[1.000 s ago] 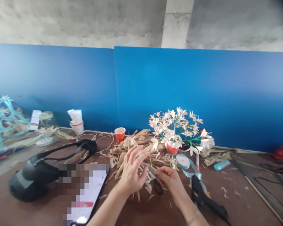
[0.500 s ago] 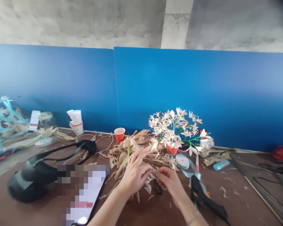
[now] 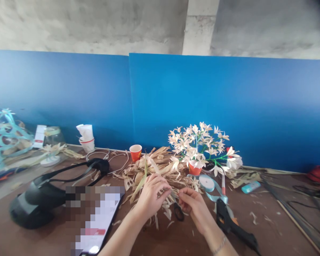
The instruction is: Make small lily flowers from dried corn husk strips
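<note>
A heap of dried corn husks (image 3: 160, 167) lies on the brown table (image 3: 256, 227) in front of me. My left hand (image 3: 152, 195) rests on the near edge of the heap, fingers curled and pinching a husk strip. My right hand (image 3: 193, 202) is just to its right, thumb and fingers pinched on the same small strip between the hands. Black-handled scissors (image 3: 178, 212) lie on the table under and between the two hands. A bouquet of pale husk flowers (image 3: 200, 142) stands in an orange cup (image 3: 194, 168) behind the heap.
A black glue gun (image 3: 233, 224) lies right of my right hand, a roll of light blue ribbon (image 3: 207, 182) behind it. A phone (image 3: 96, 220) and a black headset (image 3: 40, 201) lie at the left. An orange cup (image 3: 135, 152), stacked white cups (image 3: 86, 138) and a blue wall panel (image 3: 216, 106) stand at the back.
My left hand, spread open above the husks a second ago, has come down and closed its fingers on a strip. My right hand moved slightly toward it.
</note>
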A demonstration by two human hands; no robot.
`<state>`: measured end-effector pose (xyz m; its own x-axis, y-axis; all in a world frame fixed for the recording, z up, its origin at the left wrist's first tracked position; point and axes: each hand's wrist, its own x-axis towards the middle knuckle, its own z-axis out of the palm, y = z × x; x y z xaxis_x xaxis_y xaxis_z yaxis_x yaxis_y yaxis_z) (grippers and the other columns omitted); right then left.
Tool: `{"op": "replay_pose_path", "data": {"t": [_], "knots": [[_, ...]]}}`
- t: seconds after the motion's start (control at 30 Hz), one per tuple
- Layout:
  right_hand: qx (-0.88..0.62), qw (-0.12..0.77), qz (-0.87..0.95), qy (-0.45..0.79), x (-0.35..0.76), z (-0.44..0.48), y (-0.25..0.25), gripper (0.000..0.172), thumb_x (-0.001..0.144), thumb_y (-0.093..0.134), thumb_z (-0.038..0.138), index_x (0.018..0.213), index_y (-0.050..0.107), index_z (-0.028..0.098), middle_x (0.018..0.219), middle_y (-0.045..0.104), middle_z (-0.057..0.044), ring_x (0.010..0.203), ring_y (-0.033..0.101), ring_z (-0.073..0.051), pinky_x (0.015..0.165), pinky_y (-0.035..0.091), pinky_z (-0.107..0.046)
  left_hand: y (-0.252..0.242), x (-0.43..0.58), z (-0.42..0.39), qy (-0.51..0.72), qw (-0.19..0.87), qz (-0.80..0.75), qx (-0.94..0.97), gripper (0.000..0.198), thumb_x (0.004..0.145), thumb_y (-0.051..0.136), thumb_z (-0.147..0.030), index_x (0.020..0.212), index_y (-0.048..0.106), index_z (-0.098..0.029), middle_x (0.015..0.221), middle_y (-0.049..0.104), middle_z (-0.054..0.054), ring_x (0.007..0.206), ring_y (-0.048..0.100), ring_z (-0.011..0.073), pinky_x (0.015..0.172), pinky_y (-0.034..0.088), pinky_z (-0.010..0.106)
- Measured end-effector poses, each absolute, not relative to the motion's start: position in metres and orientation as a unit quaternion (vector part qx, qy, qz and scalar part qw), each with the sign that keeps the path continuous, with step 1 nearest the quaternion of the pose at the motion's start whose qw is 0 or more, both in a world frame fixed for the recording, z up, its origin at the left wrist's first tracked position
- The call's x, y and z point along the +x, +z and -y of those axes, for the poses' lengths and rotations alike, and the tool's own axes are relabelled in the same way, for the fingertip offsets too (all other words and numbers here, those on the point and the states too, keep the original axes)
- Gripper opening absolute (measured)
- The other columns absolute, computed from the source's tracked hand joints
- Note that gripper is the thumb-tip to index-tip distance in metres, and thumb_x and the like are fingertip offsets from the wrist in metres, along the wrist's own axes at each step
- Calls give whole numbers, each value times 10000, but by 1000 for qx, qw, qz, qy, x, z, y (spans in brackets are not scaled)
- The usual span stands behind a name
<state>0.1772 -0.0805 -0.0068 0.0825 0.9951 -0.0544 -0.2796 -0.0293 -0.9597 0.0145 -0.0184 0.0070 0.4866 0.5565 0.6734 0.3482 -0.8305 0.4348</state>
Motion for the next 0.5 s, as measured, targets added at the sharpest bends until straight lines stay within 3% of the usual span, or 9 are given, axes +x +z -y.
{"op": "replay_pose_path", "data": {"t": [0.17,0.3,0.43,0.5], "knots": [[-456,574,390,557,175,81,-6,243,639,680,351,627,552,146,544,523,24,470,414,-64,460,272,-187,5,21,21,475,234,-252,810,100,751,570,-239,695,630,-182,731,626,43,787,538,177,795,396,341],[-455,566,396,562,172,81,-8,232,650,674,336,625,552,140,537,532,23,459,417,-59,463,283,-185,5,29,28,493,400,-248,732,128,727,590,-268,685,623,-152,745,615,52,749,553,162,723,428,288],[-460,548,419,559,169,81,-10,241,670,652,362,651,546,146,534,526,23,443,410,-66,438,284,-190,5,34,35,439,604,-242,619,205,751,555,-338,714,579,-138,677,606,30,582,538,121,597,436,259],[-484,551,442,517,168,81,-9,218,677,644,353,684,547,158,549,522,28,458,424,-77,439,304,-193,3,35,34,428,644,-244,585,220,743,566,-349,703,576,-132,660,608,24,582,532,113,603,427,245]]}}
